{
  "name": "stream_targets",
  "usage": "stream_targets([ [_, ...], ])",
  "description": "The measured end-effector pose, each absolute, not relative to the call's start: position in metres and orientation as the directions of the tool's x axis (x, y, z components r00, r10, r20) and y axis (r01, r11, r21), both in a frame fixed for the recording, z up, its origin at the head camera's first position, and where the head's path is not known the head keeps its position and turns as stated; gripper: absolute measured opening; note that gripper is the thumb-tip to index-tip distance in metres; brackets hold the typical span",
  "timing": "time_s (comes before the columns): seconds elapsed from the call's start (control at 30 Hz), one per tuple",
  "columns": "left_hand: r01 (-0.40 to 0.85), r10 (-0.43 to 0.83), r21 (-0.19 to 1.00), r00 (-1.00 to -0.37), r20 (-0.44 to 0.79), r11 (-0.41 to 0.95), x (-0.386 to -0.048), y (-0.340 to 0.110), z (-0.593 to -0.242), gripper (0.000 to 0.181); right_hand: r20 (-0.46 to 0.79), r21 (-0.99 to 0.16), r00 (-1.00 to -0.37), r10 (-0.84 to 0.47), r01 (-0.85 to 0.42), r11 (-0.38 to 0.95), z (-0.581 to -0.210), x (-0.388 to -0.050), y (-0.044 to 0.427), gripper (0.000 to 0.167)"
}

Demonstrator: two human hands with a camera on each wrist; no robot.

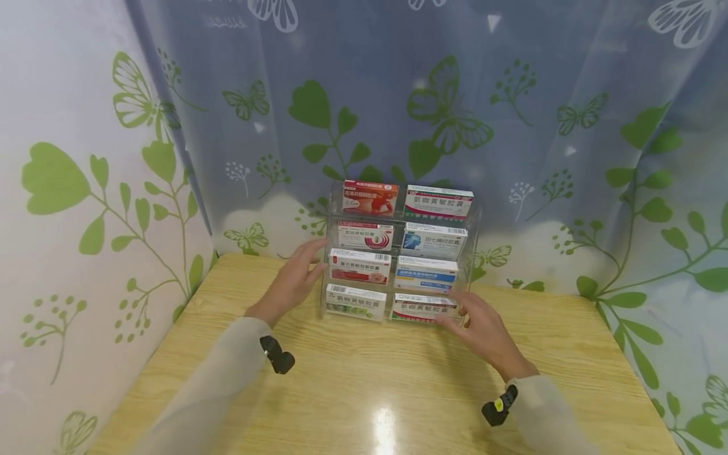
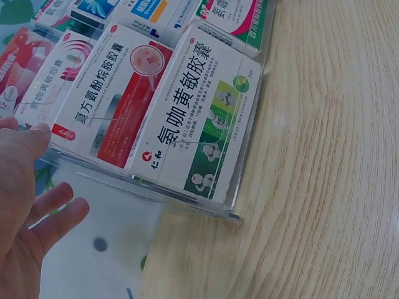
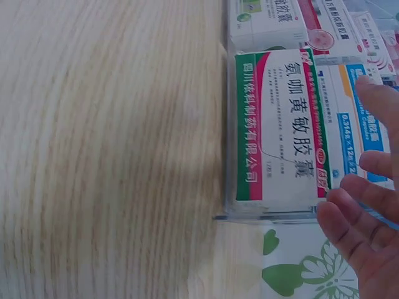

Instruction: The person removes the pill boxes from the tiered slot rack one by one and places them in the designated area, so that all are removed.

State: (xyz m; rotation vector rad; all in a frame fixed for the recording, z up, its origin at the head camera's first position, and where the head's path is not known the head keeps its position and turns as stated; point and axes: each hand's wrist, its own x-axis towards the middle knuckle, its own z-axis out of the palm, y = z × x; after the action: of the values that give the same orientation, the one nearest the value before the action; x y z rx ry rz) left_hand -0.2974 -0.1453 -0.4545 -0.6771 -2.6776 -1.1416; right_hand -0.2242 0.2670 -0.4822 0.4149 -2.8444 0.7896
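Observation:
A clear plastic tiered rack (image 2: 227, 214) stands at the back of the table, holding several medicine boxes in two columns. My left hand (image 1: 292, 278) is at the rack's left side, its fingertips at the edge beside the red-and-white box (image 1: 359, 268). In the left wrist view its fingers are loosely bent. Below that box sits a white-and-green box (image 1: 356, 303). On the other side, my right hand (image 1: 483, 325) has its fingers spread at the right end of the bottom white box with red and green bands (image 3: 280, 131). A blue-and-white box (image 1: 426, 275) is one tier up.
The rack stands on a light wood-grain table (image 1: 330, 379). Right behind it hangs a blue-grey curtain (image 1: 364, 50) printed with green leaves and butterflies. Similar patterned cloth (image 1: 85, 253) borders the table at left and right.

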Motion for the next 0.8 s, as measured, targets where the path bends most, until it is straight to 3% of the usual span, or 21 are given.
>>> stream_targets([
  [0.33,0.402,0.297,0.7,-0.915,0.275,0.59,-0.298,-0.14,-0.462,0.058,0.248,-0.434,-0.938,-0.241,-0.33,0.838,-0.486,-0.225,0.258,0.064],
  [0.57,0.397,0.272,0.723,-0.917,0.29,0.566,-0.3,-0.136,-0.466,0.059,0.404,-0.289,-0.854,-0.327,-0.458,0.84,-0.494,-0.227,0.257,0.04],
  [0.8,0.4,0.273,0.721,-0.916,0.294,0.566,-0.301,-0.135,-0.469,0.062,0.5,-0.199,-0.796,-0.342,-0.49,0.849,-0.498,-0.23,0.251,0.035],
])
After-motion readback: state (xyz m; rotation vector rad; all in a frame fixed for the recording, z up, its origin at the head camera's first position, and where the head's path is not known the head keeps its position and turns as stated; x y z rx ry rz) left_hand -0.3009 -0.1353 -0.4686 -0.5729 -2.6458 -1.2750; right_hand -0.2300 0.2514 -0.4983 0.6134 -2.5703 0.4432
